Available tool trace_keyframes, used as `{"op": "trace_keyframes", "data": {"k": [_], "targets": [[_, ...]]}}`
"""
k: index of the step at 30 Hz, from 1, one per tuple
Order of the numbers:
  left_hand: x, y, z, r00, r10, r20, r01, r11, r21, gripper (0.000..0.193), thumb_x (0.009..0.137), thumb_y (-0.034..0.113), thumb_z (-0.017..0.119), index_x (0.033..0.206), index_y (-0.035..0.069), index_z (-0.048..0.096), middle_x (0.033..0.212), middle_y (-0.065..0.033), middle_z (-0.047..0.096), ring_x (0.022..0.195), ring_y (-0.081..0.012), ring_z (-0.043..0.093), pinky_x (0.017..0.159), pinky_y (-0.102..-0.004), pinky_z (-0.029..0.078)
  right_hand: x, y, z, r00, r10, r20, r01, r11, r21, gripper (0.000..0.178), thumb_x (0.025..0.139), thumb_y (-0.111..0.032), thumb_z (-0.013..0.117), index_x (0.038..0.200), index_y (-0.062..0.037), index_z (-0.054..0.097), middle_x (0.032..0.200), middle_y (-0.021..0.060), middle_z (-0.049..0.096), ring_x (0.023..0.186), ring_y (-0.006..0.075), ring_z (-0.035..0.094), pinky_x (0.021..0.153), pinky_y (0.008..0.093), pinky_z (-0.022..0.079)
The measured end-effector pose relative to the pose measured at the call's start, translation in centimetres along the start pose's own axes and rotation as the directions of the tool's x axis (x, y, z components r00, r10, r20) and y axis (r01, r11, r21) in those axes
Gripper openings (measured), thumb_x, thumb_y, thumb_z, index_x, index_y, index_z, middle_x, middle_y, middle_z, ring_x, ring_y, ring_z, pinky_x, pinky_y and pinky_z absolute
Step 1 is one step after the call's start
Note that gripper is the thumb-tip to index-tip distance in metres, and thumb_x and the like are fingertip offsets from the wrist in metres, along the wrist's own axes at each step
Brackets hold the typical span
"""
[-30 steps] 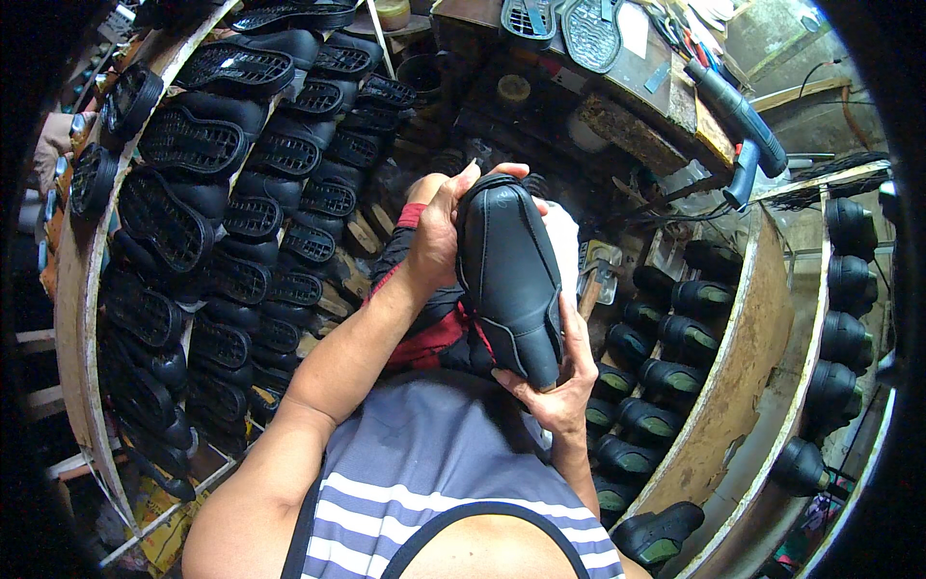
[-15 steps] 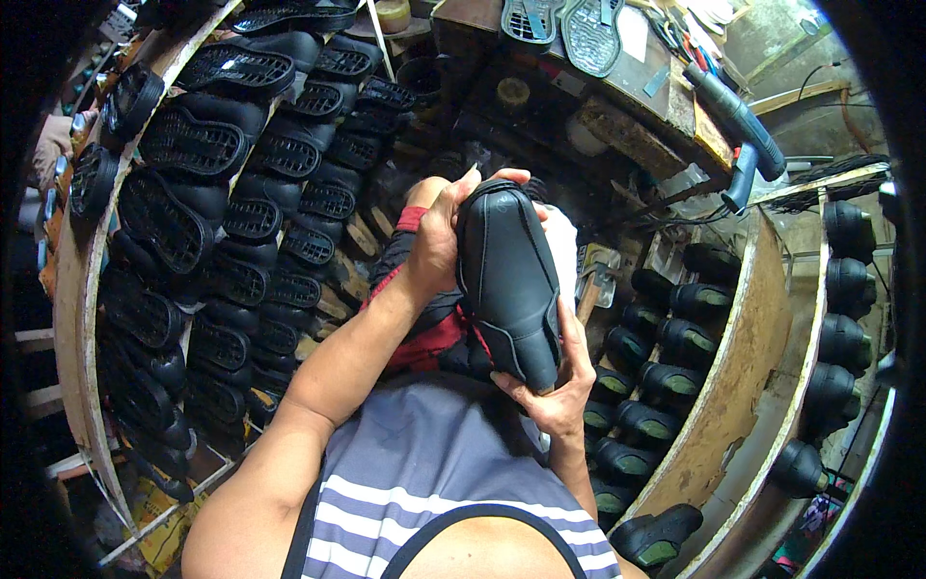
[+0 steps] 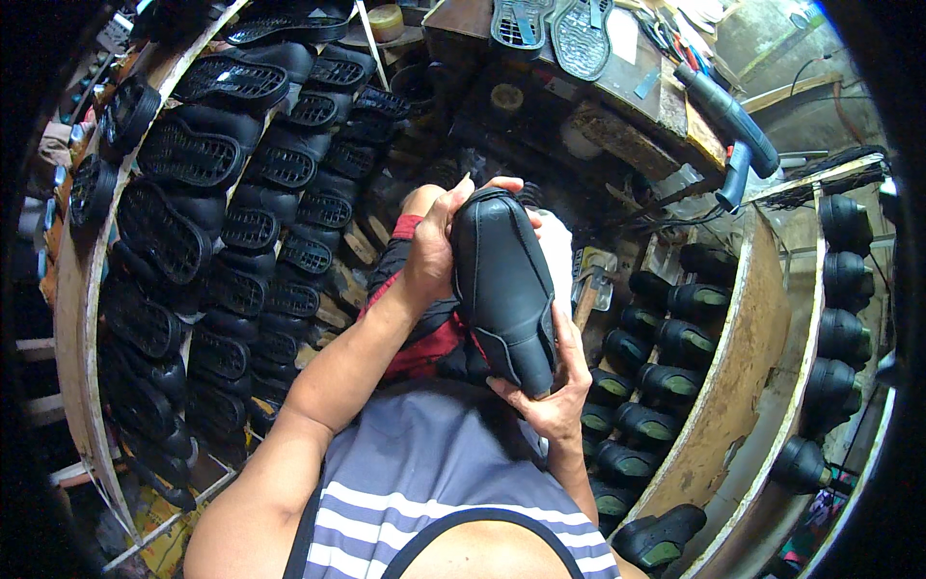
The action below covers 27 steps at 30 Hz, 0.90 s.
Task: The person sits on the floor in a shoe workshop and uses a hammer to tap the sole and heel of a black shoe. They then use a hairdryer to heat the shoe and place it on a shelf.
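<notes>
Over my lap I hold a black leather shoe (image 3: 503, 261), its upper turned up toward me with stitched seams showing. The wider toe end points away and the narrow heel end points toward my body. My left hand (image 3: 439, 232) grips the left side of the toe end, its thumb sticking up and fingers passing over the tip. My right hand (image 3: 559, 386) is closed around the heel end, with the thumb on the near left of the heel and the fingers along the right side. The underside of the shoe is hidden.
At left, a rack (image 3: 87, 367) bears rows of black shoes with their soles facing out. More shoes (image 3: 666, 381) fill slanted shelves on the right. A heat gun (image 3: 735, 125) lies at the edge of the workbench (image 3: 617, 82), where two loose soles (image 3: 582, 37) rest. A hammer (image 3: 590, 289) is beside my right knee.
The shoe and both hands have shifted very slightly left in view, and the surroundings have shifted a little too. Both hands keep the same grip.
</notes>
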<state>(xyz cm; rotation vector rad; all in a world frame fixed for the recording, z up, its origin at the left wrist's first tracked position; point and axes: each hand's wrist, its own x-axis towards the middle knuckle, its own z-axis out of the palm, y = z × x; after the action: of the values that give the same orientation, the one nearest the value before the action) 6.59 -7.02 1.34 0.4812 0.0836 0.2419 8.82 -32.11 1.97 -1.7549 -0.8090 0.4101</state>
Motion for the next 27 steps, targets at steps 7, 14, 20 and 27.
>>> {"op": "trace_keyframes", "data": {"k": [7, 14, 20, 27], "targets": [[0.0, -0.2, -0.3, 1.0, -0.011, 0.001, 0.011, 1.0, -0.013, 0.068, 0.113, 0.061, 0.037, 0.153, 0.009, 0.051, 0.132, -0.0272, 0.071, 0.118, -0.0357, 0.073, 0.104, -0.0524, 0.06, 0.1, 0.0, 0.0, 0.999, -0.04, 0.001, 0.04, 0.999, -0.007, 0.115, 0.063, -0.021, 0.104, 0.16, 0.0053, 0.048, 0.153, 0.0219, 0.056, 0.142, 0.0321, 0.056, 0.123, 0.0423, 0.04], [-0.2, -0.3, -0.3, 0.998, 0.029, 0.052, -0.03, 0.999, 0.029, 0.071, 0.112, 0.063, 0.039, 0.156, 0.008, 0.047, 0.133, -0.027, 0.071, 0.118, -0.0326, 0.074, 0.104, -0.0487, 0.061, 0.3, -0.5, -0.2, 1.0, -0.012, 0.016, 0.013, 1.0, -0.028, 0.112, 0.064, -0.02, 0.1, 0.16, 0.0032, 0.049, 0.147, 0.0215, 0.059, 0.138, 0.0325, 0.059, 0.12, 0.0429, 0.043], [-0.7, 0.5, 0.5, 0.996, 0.06, 0.066, -0.063, 0.997, 0.042, 0.069, 0.113, 0.06, 0.038, 0.155, 0.005, 0.047, 0.141, -0.0296, 0.065, 0.125, -0.0363, 0.07, 0.106, -0.051, 0.06, 0.5, -1.9, -0.3, 0.999, -0.015, 0.039, 0.018, 0.997, -0.08, 0.11, 0.066, -0.021, 0.098, 0.161, 0.0027, 0.048, 0.146, 0.0229, 0.058, 0.136, 0.0338, 0.06, 0.117, 0.0429, 0.046], [-0.9, 2.2, 1.2, 0.984, 0.143, 0.103, -0.137, 0.988, -0.066, 0.061, 0.116, 0.05, 0.031, 0.149, 0.005, 0.056, 0.15, -0.027, 0.06, 0.137, -0.0403, 0.061, 0.113, -0.0566, 0.054, 1.1, -4.8, 0.0, 0.994, -0.111, 0.015, 0.112, 0.974, -0.199, 0.109, 0.064, -0.021, 0.097, 0.161, -0.0039, 0.051, 0.142, 0.028, 0.056, 0.129, 0.0437, 0.061, 0.112, 0.0489, 0.05]]}}
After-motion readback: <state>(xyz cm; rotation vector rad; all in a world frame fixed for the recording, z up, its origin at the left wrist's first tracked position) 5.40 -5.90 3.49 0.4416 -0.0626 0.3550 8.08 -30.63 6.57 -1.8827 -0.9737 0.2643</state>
